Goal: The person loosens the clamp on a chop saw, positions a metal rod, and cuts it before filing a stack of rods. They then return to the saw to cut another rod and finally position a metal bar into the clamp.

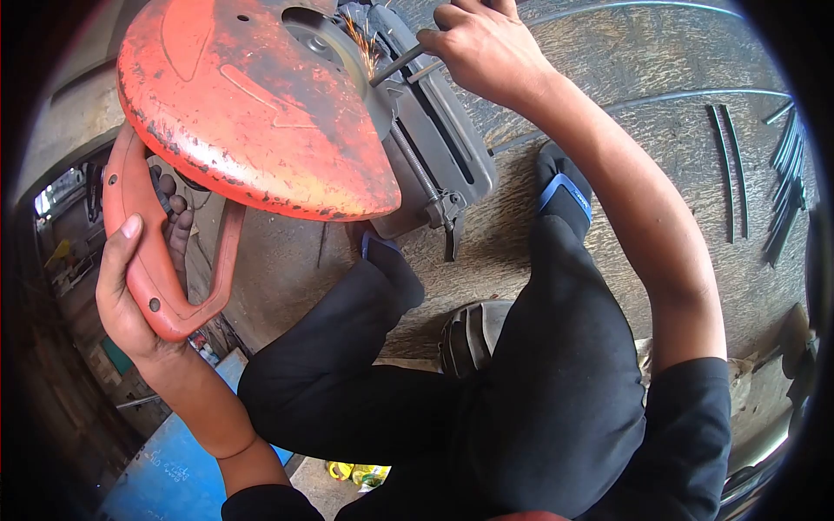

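Observation:
A chop saw with a worn red guard (261, 113) fills the upper left of the head view. My left hand (122, 291) is wrapped round its red loop handle (156, 260), with fingertips showing through the opening. Orange sparks (360, 48) fly beside the grey cutting disc (352, 65). At the top, my right hand (491, 52) grips a thin metal rod (398, 66), whose near end reaches the disc. Below it lies the saw's dark base (465, 139) with a threaded vise screw (413, 161).
Long thin rods (660, 100) stretch to the right over the rough floor (643, 165). Cut dark pieces (786, 187) lie in a bundle at the far right, with two more strips (728, 174) beside them. My feet in blue-strapped sandals (565, 193) flank the saw base. A blue panel (178, 469) is lower left.

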Tool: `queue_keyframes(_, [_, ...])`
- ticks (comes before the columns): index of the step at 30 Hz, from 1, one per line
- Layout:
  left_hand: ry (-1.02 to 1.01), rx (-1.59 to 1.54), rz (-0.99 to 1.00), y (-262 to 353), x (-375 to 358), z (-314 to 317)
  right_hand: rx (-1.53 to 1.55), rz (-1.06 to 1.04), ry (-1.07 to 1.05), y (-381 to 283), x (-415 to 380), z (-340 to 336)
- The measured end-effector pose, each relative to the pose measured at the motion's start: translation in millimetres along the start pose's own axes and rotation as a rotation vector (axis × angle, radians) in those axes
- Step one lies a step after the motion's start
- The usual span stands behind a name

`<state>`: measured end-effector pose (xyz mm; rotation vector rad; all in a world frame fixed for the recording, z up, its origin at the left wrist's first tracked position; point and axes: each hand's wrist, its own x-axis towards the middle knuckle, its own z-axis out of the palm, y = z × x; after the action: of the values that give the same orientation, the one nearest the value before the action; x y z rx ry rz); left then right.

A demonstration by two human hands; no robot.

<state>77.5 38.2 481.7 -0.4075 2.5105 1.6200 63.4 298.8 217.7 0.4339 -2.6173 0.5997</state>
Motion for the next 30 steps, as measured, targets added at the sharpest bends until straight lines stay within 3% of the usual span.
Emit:
queue_keyframes(5, [0.018,-0.003,-0.003,0.3,-1.6,2.5,-0.003,-0.004,-0.018,0.6,-11.7,-5.6])
queue_keyframes(9, [-0.033,-0.038,-0.019,-0.5,0.1,-4.8,0.284,0.193,-0.053,4.9,-46.2,8.1])
queue_keyframes(12, [-0.088,-0.094,-0.021,-2.5,1.2,-8.5,0.849,0.741,-0.339,5.4,-71.7,14.1])
queue_keyframes(15, [-0.133,-0.123,-0.024,-2.1,0.3,-4.5,1.374,0.86,-0.262,1.0,-97.9,37.5])
queue_keyframes(18, [-0.117,-0.082,0.006,-1.2,-0.6,0.3,1.558,0.874,-0.278,-7.7,-92.9,25.2])
queue_keyframes(30, [-0.102,-0.091,-0.002,-3.2,0.2,-2.4,1.646,0.903,-0.463,-10.3,-81.3,17.9])
